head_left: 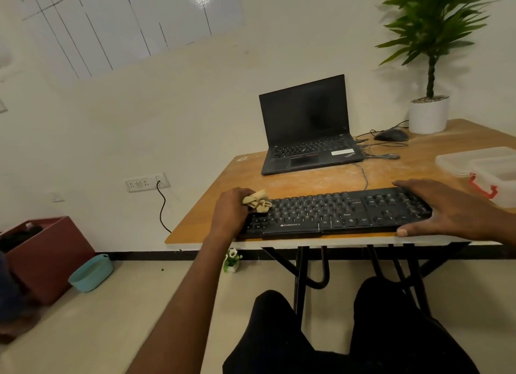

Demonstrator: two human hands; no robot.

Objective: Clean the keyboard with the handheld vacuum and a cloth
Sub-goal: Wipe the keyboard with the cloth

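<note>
Wiping step in hand, by the look of it: left hand (231, 210) clenched around a crumpled beige cloth (257, 201), pressing it onto the keys at the left end of the keyboard (335, 213). Right hand (444, 207) spread flat, fingers straight, over the right end by the number pad, thumb at the front edge, apparently steadying the board. No handheld vacuum anywhere in sight, so no telling whether that part is done or yet to come.

Next move, probably: drag the cloth rightward along the key rows, firmly enough to lift dust but not so hard as to shift the board; right hand to give way once the cloth nears the number pad.

Black, full-size, corded, brand mark on the front lip, lying along the near edge of a scuffed wooden table (307, 178). Keys all seemingly in place; dust or dirt too fine to make out. Cable (363, 175) running back towards an open black laptop (310, 127) with a dark screen.
</note>
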